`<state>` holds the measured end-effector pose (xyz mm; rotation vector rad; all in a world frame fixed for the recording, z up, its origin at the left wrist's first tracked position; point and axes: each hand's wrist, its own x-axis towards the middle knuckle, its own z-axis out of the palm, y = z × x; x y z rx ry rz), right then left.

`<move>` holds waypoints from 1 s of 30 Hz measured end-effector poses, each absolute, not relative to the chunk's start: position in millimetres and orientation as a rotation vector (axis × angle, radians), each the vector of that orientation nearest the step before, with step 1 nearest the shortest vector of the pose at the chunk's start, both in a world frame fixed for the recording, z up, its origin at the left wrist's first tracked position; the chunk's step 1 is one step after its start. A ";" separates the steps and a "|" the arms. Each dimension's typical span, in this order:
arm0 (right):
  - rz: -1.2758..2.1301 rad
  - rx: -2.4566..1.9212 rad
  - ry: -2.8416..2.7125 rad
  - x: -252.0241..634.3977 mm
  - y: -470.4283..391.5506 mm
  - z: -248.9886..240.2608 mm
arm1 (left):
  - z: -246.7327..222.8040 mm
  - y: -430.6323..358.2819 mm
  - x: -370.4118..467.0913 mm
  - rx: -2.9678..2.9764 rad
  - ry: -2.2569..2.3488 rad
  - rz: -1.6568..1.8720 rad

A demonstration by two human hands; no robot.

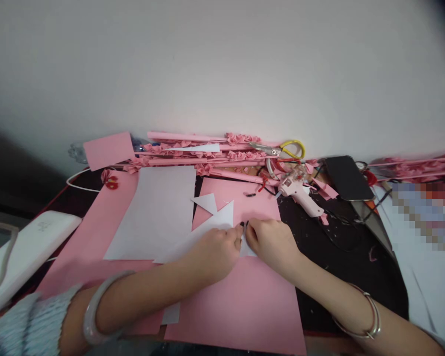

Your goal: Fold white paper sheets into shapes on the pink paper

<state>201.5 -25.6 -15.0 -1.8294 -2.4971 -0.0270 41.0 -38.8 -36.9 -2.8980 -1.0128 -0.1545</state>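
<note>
Your left hand (222, 251) and right hand (273, 242) both pinch a small white paper (248, 251), the glue gun (302, 197) at their two o'clock.

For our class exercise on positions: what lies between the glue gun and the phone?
A pink scrap lies between the glue gun and the phone, as the head view shows.

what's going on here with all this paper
A person has their left-hand grip and right-hand grip close together at a small white paper piece, above a pink sheet; the fingers hide much of it, so the exact hold is unclear. A large white sheet lies to the left. The glue gun rests on the right, out of hand, and the scissors lie near the pink paper stems by the wall.
</note>
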 end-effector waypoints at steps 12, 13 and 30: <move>0.505 -1.772 -2.175 217.4 -22.2 -10.4 | -25.6 -33.0 30.3 -3.028 -1.100 -0.525; 0.577 -1.746 -2.139 220.2 -20.9 -10.4 | -25.4 -31.6 29.7 -3.017 -1.067 -0.575; 0.653 -1.506 -2.227 226.4 -26.2 -6.1 | -23.3 -21.3 32.1 -2.828 -1.168 -0.652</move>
